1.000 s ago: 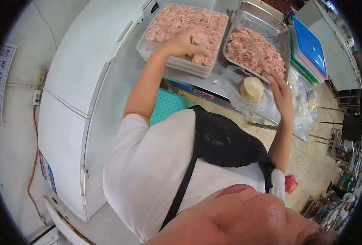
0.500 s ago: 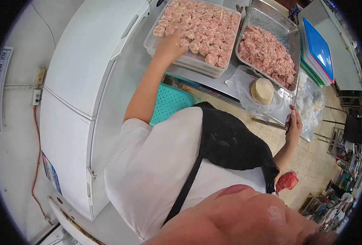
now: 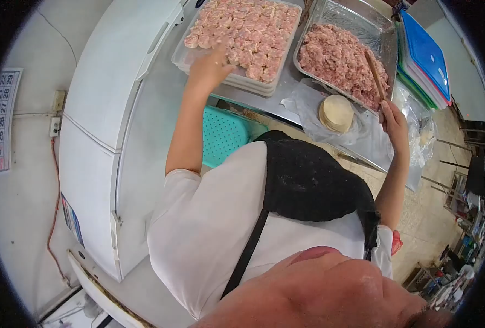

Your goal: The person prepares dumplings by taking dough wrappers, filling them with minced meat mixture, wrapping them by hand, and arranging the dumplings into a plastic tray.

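My left hand (image 3: 208, 70) reaches over the near left part of a clear tray (image 3: 182, 57) that holds rows of meat-filled dumplings (image 3: 248, 33). Its fingertips are blurred among the nearest dumplings, so what they hold, if anything, is unclear. On the right, my right hand (image 3: 394, 121) is closed round the lower end of a flat brown stick (image 3: 376, 76), whose upper part lies over the minced meat (image 3: 335, 54) in a metal tray (image 3: 321, 82). Between the hands, a stack of round pale wrappers (image 3: 336, 113) sits on clear plastic.
Blue, white and green lids or boards (image 3: 425, 52) stand right of the metal tray. A plastic bag (image 3: 417, 123) lies at the table's right end. Below the table is a turquoise perforated basket (image 3: 223, 136). A white fridge (image 3: 97, 126) stands at left.
My left hand held a dumpling over the tray a second ago and has since moved down to its near left part. The stick has swung up over the meat from the tray's near edge.
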